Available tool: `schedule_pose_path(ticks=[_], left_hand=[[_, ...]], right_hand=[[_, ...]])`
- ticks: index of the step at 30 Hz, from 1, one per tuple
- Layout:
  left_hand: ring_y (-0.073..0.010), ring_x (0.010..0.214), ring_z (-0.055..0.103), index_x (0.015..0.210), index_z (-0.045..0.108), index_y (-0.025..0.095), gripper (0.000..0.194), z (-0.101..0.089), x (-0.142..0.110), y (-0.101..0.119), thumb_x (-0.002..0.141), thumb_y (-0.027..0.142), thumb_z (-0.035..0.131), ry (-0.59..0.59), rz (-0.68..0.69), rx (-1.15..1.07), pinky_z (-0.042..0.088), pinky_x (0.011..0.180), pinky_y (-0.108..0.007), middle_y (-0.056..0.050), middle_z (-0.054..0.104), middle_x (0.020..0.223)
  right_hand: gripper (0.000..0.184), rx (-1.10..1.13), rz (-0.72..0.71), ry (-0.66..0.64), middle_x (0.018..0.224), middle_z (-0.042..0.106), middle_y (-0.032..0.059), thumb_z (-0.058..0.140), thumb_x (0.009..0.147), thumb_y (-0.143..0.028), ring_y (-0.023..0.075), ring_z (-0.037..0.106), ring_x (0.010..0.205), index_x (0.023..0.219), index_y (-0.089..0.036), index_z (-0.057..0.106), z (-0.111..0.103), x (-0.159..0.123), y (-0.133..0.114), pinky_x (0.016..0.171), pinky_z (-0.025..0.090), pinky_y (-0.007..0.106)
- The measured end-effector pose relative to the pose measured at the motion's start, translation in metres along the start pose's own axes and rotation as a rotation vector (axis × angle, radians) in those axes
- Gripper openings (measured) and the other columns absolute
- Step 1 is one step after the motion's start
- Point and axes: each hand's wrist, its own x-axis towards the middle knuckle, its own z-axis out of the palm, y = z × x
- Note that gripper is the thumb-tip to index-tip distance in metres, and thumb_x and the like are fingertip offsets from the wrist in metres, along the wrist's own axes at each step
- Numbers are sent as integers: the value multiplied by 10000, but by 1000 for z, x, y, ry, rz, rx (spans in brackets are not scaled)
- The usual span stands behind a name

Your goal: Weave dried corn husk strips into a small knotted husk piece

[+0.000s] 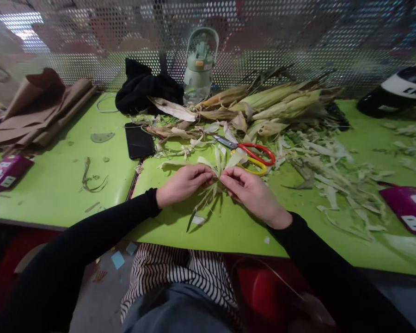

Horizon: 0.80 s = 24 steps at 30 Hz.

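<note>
My left hand point(187, 183) and my right hand point(247, 188) meet over the green table, fingertips pinched close together. Between them they grip a small bundle of pale corn husk strips point(220, 159). Wider husk pieces fan out above the fingers, while thin, stringy ends hang below. Exactly where each fingertip presses on the bundle is partly hidden. Just beyond my right hand lie scissors with red and yellow handles point(256, 155), their blades pointing up and left.
Corn husks point(280, 104) are heaped at the back, with shredded scraps point(333, 162) to the right. A black phone point(139, 141), a pale green bottle point(198, 69), black cloth point(145, 90) and brown paper point(38, 111) lie around. Purple boxes point(407, 208) sit at both sides.
</note>
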Motion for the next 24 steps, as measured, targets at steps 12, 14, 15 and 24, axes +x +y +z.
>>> schedule_pose_path(ticks=[12, 14, 15, 24], left_hand=[[-89, 664, 474, 839, 627, 145, 162, 6, 0, -8, 843, 295, 685, 31, 12, -56, 373, 630, -235, 12, 593, 758], [-86, 652, 467, 848, 634, 144, 164, 5, 0, -7, 863, 306, 654, -10, -5, -107, 367, 624, -234, 16, 578, 750], [-86, 647, 463, 857, 632, 143, 163, 4, 0, -6, 868, 306, 642, -32, -27, -136, 366, 622, -234, 18, 571, 750], [-85, 641, 453, 820, 597, 149, 207, 7, -3, 1, 819, 335, 686, -31, -77, -123, 349, 598, -230, 25, 554, 739]], right_hand=[[282, 5, 15, 9, 592, 461, -74, 619, 919, -481, 81, 408, 482, 874, -205, 587, 1, 0, -2, 444, 324, 240], [295, -13, 4, 11, 616, 476, -65, 625, 911, -494, 85, 426, 495, 871, -204, 591, 0, 0, -1, 449, 336, 243], [302, -22, 0, 12, 632, 488, -60, 626, 908, -501, 88, 437, 504, 872, -203, 594, 0, 0, 0, 454, 343, 245], [320, -51, 6, -6, 639, 498, -58, 614, 916, -513, 90, 445, 516, 883, -195, 598, 0, 1, 3, 474, 354, 252]])
